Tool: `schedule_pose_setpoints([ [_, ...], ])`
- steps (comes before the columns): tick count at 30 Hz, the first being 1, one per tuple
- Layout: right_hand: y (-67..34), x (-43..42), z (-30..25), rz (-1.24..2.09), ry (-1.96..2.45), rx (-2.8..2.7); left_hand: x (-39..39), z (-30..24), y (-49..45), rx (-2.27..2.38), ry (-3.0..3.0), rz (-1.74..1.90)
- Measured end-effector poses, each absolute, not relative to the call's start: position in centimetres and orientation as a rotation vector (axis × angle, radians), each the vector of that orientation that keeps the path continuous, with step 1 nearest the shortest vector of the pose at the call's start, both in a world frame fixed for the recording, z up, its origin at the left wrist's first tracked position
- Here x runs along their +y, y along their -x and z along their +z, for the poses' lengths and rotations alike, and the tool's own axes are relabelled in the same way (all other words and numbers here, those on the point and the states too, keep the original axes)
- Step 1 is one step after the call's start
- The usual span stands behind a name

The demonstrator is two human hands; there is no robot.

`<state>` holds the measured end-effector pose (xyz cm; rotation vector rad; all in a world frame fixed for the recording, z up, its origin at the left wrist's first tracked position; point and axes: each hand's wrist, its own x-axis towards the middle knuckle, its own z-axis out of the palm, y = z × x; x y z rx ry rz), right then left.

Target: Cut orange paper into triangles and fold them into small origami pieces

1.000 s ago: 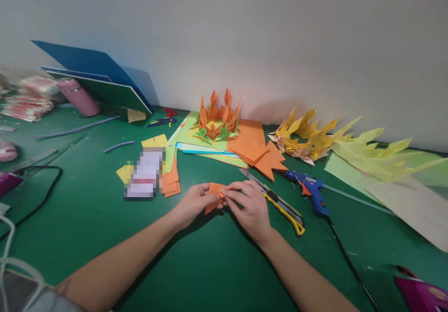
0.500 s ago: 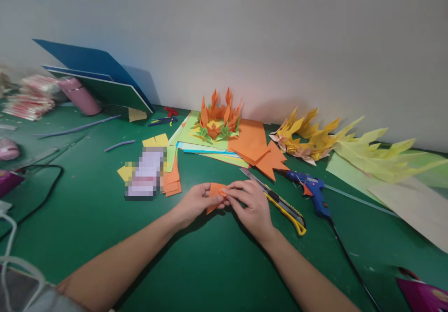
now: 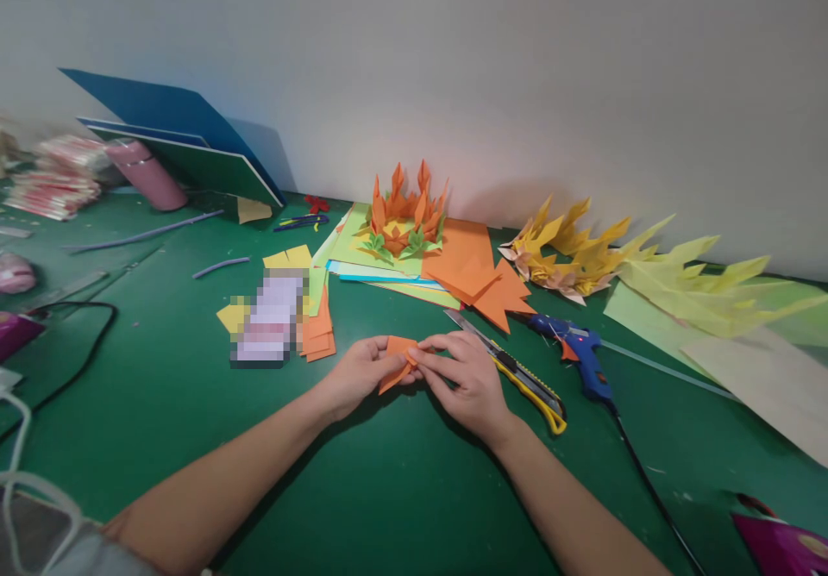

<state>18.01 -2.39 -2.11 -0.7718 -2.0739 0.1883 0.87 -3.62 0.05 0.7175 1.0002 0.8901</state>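
A small piece of folded orange paper [image 3: 394, 373] is held between both hands above the green table. My left hand [image 3: 362, 376] is closed on its left side, the thumb lying along the front. The fingertips of my right hand [image 3: 467, 382] pinch its right edge, covering part of the fold. Just right of that hand lies a yellow and black utility knife [image 3: 527, 386] with its blade out. Orange paper squares [image 3: 319, 339] lie stacked beyond my left hand, beside a blurred-out phone-like object [image 3: 268, 317].
A blue glue gun [image 3: 582, 356] with a black cord lies to the right. Behind are a folded orange paper crown [image 3: 401, 218], a yellow one [image 3: 569, 253] and loose orange sheets [image 3: 462, 253]. A pink bottle [image 3: 147, 175] leans by blue boards [image 3: 161, 110] at the back left.
Both hands stay in nearly the same place. The fingers have shifted slightly on the orange paper, whose right edge is pressed a little differently.
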Motion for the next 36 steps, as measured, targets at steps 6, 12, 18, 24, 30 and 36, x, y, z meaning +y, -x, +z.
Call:
schedule_pose_setpoints([
  [6,-18.24,-2.31,-2.01,0.195,0.734,-2.124,-3.44,0.10,-0.59,0.987,-0.745,0.899],
  [12,-18.13,-2.34,-2.15,0.204,0.726,-2.106,-3.38,0.39,-0.57,0.993,-0.752,0.884],
  [18,-18.09,-2.53,-1.87,0.147,0.737,-2.157,-3.39,0.24,-0.38,1.000,-0.731,0.893],
  [24,-18.15,-2.64,-1.54,0.078,0.722,-2.218,-3.38,0.46,-0.26,0.950,-0.704,0.918],
  [30,-17.94,-2.91,-1.82,0.072,0.802,-2.211,-3.33,0.11,-0.23,0.958,-0.703,0.925],
  [36,-17.81,-2.71,-1.96,0.390,0.835,-1.929,-3.58,0.21,-0.73,1.017,-0.837,0.913],
])
